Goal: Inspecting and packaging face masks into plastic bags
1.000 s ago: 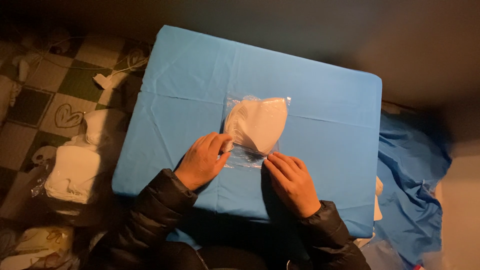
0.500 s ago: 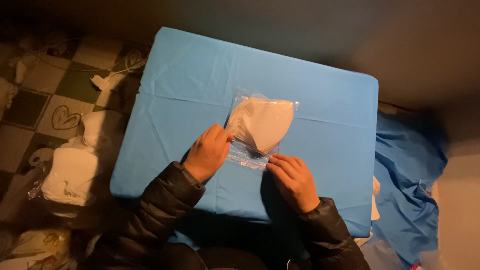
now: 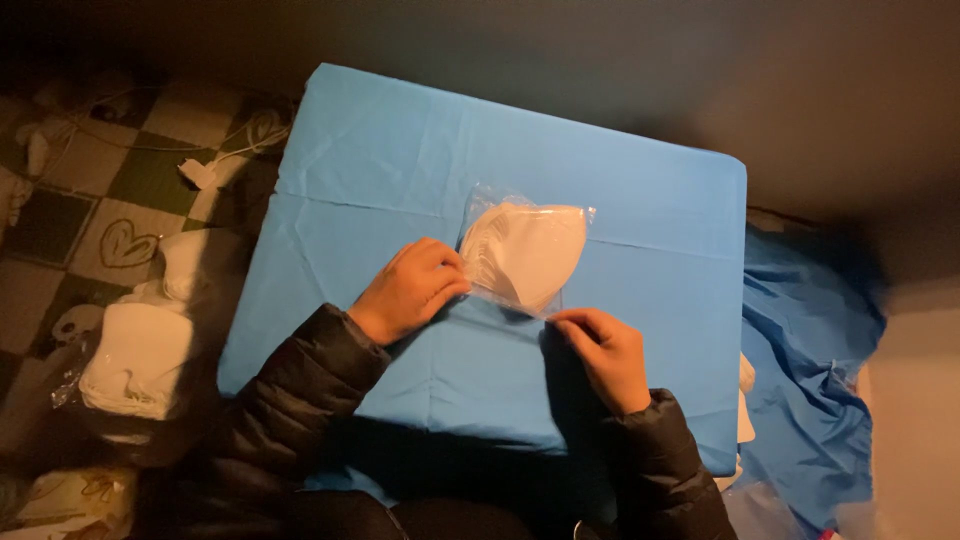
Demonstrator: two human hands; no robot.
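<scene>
I am looking straight down at a blue cloth-covered table (image 3: 620, 190) lit against dark surroundings. Near the middle of the table, a little toward its near edge, lies a clear plastic bag (image 3: 525, 250) holding a white moulded cup-shaped mask (image 3: 530, 252); the bag rests flat on the cloth, tilted slightly so that its open-looking lower edge points toward me. My left hand (image 3: 410, 290) sits at the bag's left edge, fingers curled together and pinching the plastic just beside the mask. My right hand (image 3: 605, 350) is at the bag's lower right corner, thumb and fingertips closed on that corner of the film. Both arms wear dark puffy jacket sleeves (image 3: 290, 400). I judge the step in hand to be the handling of the bag's lower edge, either sealing or smoothing it with the mask already inside; I cannot tell whether the flap is stuck down. The next move, as I read it, calls for both hands to keep the film taut and press evenly along that edge without creasing the mask. Off the table's left edge, on a checked green and white floor covering (image 3: 60, 200), sits a pile of white masks (image 3: 135, 360). Off the right edge, crumpled blue cloth (image 3: 810, 380) lies heaped.
</scene>
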